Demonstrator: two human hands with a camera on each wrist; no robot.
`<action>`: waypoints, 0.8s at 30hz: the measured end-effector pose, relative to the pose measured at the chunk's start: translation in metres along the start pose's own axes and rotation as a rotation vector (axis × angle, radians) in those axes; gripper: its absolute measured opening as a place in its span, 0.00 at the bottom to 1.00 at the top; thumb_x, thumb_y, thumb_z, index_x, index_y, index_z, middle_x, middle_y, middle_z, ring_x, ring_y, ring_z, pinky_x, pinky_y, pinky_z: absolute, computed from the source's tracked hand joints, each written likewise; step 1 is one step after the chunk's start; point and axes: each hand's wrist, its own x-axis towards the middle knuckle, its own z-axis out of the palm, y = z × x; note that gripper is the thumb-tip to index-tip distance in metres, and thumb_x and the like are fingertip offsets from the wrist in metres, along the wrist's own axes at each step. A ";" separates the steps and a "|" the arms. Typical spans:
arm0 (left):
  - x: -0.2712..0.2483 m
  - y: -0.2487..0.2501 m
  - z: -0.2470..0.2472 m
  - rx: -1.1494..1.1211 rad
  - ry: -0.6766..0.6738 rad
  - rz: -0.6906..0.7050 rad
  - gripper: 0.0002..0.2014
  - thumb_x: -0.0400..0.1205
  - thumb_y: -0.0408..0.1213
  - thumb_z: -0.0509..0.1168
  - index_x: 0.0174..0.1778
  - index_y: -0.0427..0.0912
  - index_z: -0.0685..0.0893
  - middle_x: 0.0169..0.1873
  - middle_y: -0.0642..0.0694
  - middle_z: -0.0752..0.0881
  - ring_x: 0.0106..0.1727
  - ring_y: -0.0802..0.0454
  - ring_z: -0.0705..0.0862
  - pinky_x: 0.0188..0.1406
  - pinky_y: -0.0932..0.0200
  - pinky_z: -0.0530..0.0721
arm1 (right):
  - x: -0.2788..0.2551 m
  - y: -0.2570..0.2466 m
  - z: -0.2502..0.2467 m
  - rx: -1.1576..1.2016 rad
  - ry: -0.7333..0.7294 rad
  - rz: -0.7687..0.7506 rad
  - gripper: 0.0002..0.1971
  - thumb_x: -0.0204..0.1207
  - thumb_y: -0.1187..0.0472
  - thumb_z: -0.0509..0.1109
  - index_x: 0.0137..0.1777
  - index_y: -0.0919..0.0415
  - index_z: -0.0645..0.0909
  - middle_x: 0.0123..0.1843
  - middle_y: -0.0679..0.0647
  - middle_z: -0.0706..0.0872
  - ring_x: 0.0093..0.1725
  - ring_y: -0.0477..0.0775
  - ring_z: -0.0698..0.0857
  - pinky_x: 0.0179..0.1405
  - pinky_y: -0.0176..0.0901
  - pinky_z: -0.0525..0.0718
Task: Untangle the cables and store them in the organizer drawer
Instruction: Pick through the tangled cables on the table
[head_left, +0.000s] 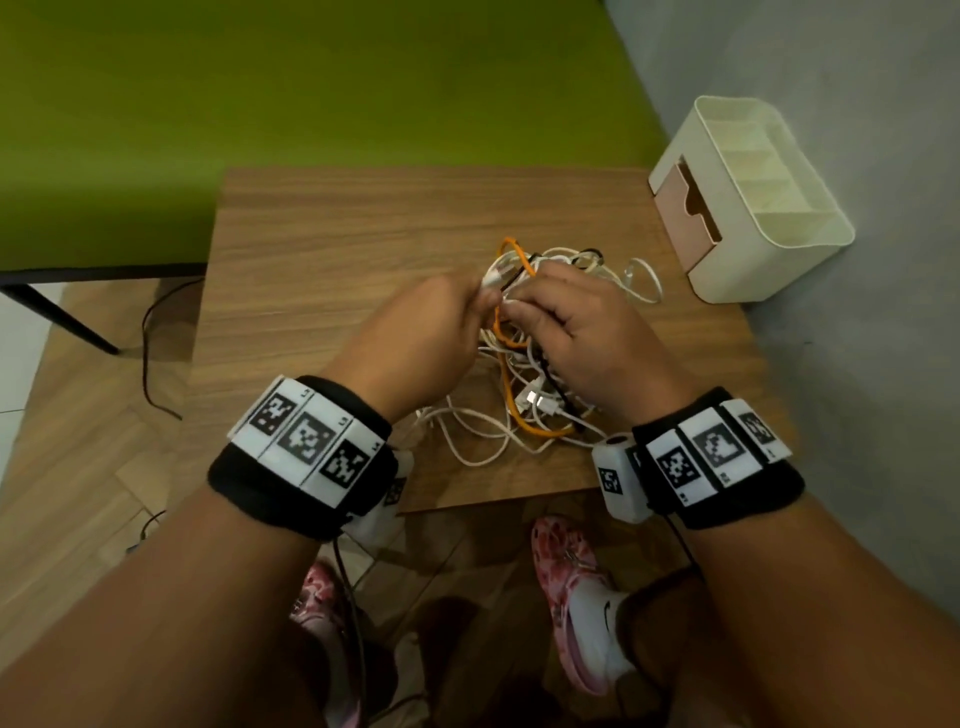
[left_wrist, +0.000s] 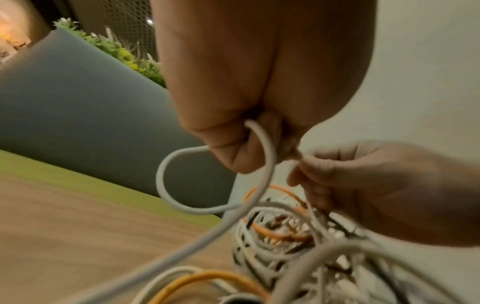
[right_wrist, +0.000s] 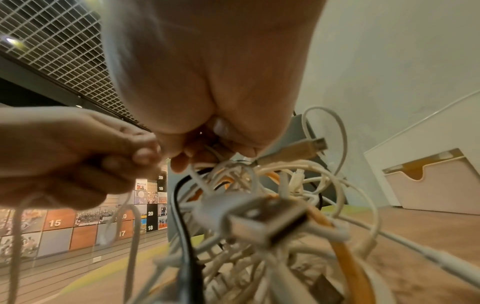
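Both forearms with black wristbands and white marker blocks fill the lower part of the head view. Between them, the tangled heap of white, orange and black cables (head_left: 524, 374) lies on the brown wooden table (head_left: 322, 270), partly lifted. The left hand (head_left: 415, 338) pinches a white cable (left_wrist: 262, 164) with curled fingers, and a loop hangs below them. The right hand (head_left: 582, 338) has its fingers clamped on strands at the top of the heap, almost touching the left fingertips. Well apart, at the far right table corner, stands the cream plastic organizer (head_left: 753, 208) with its pink drawer (head_left: 685, 218), beside a grey wall.
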 end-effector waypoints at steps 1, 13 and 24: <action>0.000 0.003 -0.004 -0.085 0.022 0.026 0.16 0.86 0.49 0.53 0.37 0.49 0.77 0.30 0.53 0.82 0.34 0.54 0.82 0.34 0.50 0.76 | 0.000 0.000 -0.001 0.012 -0.010 0.004 0.08 0.82 0.62 0.69 0.51 0.66 0.87 0.45 0.54 0.84 0.44 0.51 0.83 0.46 0.44 0.80; 0.000 -0.008 -0.033 -0.866 0.023 -0.244 0.17 0.90 0.42 0.52 0.35 0.44 0.74 0.18 0.57 0.67 0.18 0.59 0.61 0.19 0.68 0.62 | -0.005 0.010 -0.016 -0.118 -0.023 0.230 0.09 0.84 0.55 0.64 0.52 0.54 0.86 0.51 0.42 0.82 0.56 0.48 0.81 0.57 0.53 0.72; -0.005 0.012 -0.013 0.054 0.302 0.012 0.10 0.87 0.43 0.59 0.49 0.43 0.82 0.26 0.56 0.75 0.28 0.52 0.74 0.28 0.53 0.62 | 0.000 0.004 -0.012 -0.112 0.175 -0.005 0.09 0.80 0.61 0.71 0.53 0.65 0.89 0.43 0.55 0.84 0.41 0.51 0.82 0.41 0.52 0.81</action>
